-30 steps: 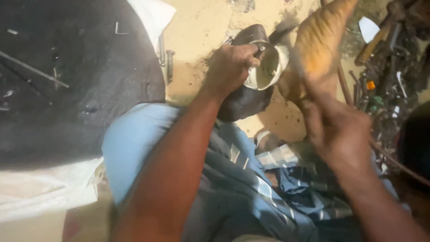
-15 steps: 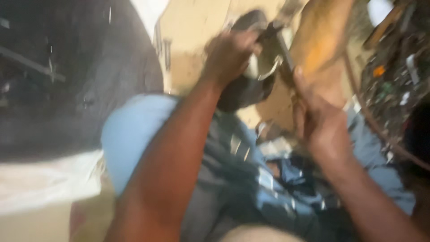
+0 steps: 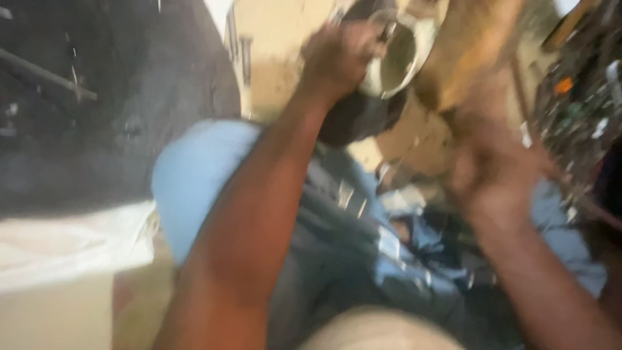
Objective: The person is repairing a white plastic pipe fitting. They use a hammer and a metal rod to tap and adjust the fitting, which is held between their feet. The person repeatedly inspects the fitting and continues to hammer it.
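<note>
Fingers grip metal ring | sandy floor | dark mat

ring: silvery grey, pale inside
wood: orange-brown
mat: black
shorts: blue-grey plaid
knee: light blue
floor: sandy tan

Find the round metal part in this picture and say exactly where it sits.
In the head view the round metal part sits at top centre, gripped by the left hand, with the orange-brown piece just to its right.
</note>
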